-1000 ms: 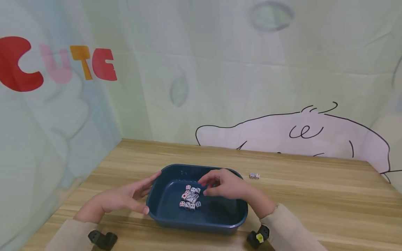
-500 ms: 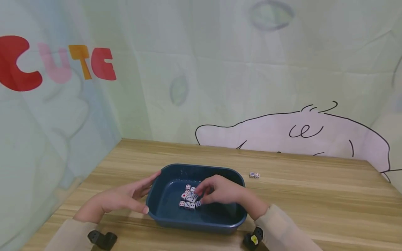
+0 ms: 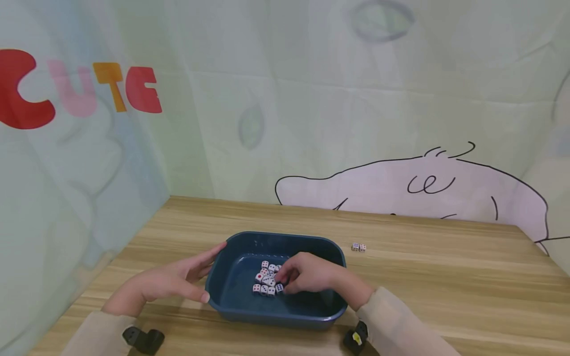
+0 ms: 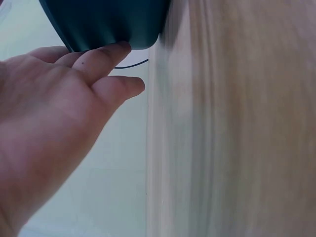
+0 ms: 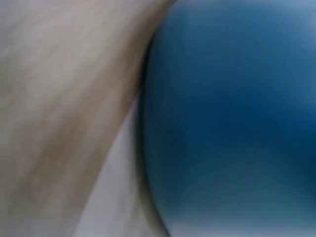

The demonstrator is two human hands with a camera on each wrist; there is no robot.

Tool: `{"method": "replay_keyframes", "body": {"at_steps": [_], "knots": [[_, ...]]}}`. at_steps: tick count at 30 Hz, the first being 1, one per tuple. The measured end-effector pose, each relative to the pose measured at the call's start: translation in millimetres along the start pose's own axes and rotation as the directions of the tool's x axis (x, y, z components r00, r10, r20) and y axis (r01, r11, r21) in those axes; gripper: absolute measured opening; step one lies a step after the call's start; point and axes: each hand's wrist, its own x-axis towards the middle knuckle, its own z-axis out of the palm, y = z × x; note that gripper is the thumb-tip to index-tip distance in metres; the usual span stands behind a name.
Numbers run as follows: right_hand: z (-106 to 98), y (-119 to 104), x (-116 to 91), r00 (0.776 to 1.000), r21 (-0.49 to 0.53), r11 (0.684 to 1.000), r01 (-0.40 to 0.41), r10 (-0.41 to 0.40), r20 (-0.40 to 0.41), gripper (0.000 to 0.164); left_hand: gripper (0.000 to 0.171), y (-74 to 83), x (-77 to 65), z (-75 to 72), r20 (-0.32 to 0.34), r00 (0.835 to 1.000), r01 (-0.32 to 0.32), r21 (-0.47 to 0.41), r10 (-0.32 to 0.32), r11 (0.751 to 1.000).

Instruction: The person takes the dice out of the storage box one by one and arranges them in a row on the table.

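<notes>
Several small white dice (image 3: 268, 280) with coloured pips lie grouped on the floor of a dark blue rectangular tub (image 3: 236, 296). My right hand (image 3: 311, 273) reaches over the tub's right side, with its loosely bent fingers and thumb at the right edge of the dice. Its fingertips overlap some dice in the head view, and a gap shows between thumb and forefinger. My left hand (image 3: 171, 282) is spread at the tub's left end, fingertips at the rim. In the left wrist view, its fingers (image 4: 101, 59) touch the outer wall. Blue wall fills much of the right wrist view, blurred; no fingers show there.
Two dice (image 3: 358, 247) sit side by side on the wood-grain table (image 3: 427, 277), behind the tub and to its right. A printed cloth backdrop (image 3: 222, 99) rises along the table's back and left sides. Each wrist wears a small black device (image 3: 143, 340).
My right hand has moved down and left from above the tub's right half to the dice. My left hand keeps its place at the tub's left end.
</notes>
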Motion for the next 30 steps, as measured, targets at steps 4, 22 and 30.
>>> {"method": "replay_keyframes", "body": {"at_steps": [4,22,30], "knots": [[1.7,1.8,3.1,1.000,-0.027,1.000,-0.012,0.012,-0.003,0.019,0.100,0.3,-0.2,0.0,-0.004,1.000,-0.004,0.008,0.004,1.000],[5.7,-1.7,3.8,0.998,-0.079,0.995,-0.058,0.056,-0.028,0.015,0.101,1.6,0.2,1.3,-0.004,1.000,0.003,-0.006,-0.004,1.000],[6.1,-2.0,3.1,0.998,-0.105,0.993,-0.051,0.048,-0.030,0.011,0.101,2.6,0.9,1.3,-0.004,1.000,0.008,-0.001,-0.008,1.000]]}}
